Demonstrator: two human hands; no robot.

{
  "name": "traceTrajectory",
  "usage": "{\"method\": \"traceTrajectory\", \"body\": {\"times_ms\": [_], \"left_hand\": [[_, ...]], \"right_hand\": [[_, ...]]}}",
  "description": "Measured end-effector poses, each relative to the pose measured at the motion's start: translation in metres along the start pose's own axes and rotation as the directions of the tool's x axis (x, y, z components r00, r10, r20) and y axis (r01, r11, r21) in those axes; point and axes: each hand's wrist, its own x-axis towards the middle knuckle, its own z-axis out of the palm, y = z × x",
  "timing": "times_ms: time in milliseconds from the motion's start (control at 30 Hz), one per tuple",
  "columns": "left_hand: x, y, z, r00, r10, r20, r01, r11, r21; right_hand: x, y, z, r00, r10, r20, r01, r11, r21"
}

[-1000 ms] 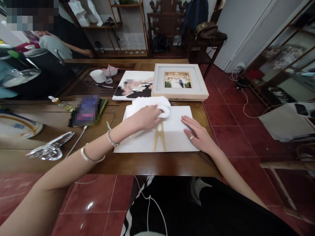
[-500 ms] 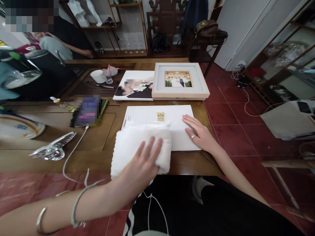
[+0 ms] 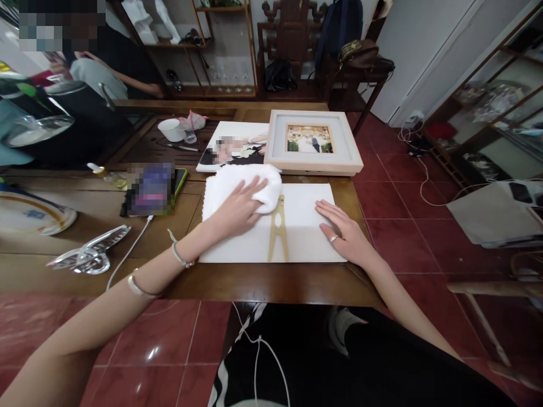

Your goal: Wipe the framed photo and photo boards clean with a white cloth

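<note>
A white flat board point(image 3: 297, 237) with a gold stand piece point(image 3: 278, 229) lies on the wooden table point(image 3: 263, 282) in front of me. My left hand point(image 3: 237, 206) lies flat, fingers spread, pressing a white folded cloth point(image 3: 237, 181) onto the board's far left corner. My right hand point(image 3: 343, 232) rests open and flat on the board's right edge, a ring on one finger. Just beyond the board stands a white-framed photo point(image 3: 311, 141) lying flat, beside an unframed print point(image 3: 233, 148).
A phone point(image 3: 153, 186) with a cable, a small bottle point(image 3: 106, 176), a plate point(image 3: 34, 212) and a silver butterfly ornament point(image 3: 87, 254) lie to the left. A white cup point(image 3: 172, 129) sits further back. Another person point(image 3: 97, 70) is at the far left. Red tiled floor lies to the right.
My left hand swept the cloth from the board's far edge down to its near left corner, then back up to the far left corner. My right hand stayed put.
</note>
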Motion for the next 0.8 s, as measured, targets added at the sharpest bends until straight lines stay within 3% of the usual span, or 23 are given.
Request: {"method": "traceTrajectory", "body": {"times_ms": [133,367,467,600,800], "left_hand": [[-0.011,0.004,-0.005,0.999,-0.012,0.051,0.009,0.998,0.061],[-0.08,0.073,-0.017,0.993,0.01,0.119,-0.014,0.999,0.031],[-0.104,0.087,-0.019,0.991,0.041,0.131,-0.04,0.999,-0.013],[-0.101,0.07,-0.023,0.982,0.046,0.185,-0.034,0.997,-0.064],[-0.05,0.004,-0.009,0.992,-0.088,0.094,0.088,0.996,0.003]], "right_hand": [[0.0,0.001,0.001,1.0,-0.014,-0.003,0.014,1.0,-0.003],[0.0,0.002,0.001,1.0,-0.012,-0.001,0.012,1.0,-0.009],[0.0,0.002,0.001,1.0,-0.015,-0.001,0.015,1.0,-0.008],[0.001,0.0,0.0,1.0,-0.01,-0.008,0.01,1.0,-0.002],[0.0,0.001,0.0,1.0,-0.005,-0.016,0.006,1.0,0.001]]}}
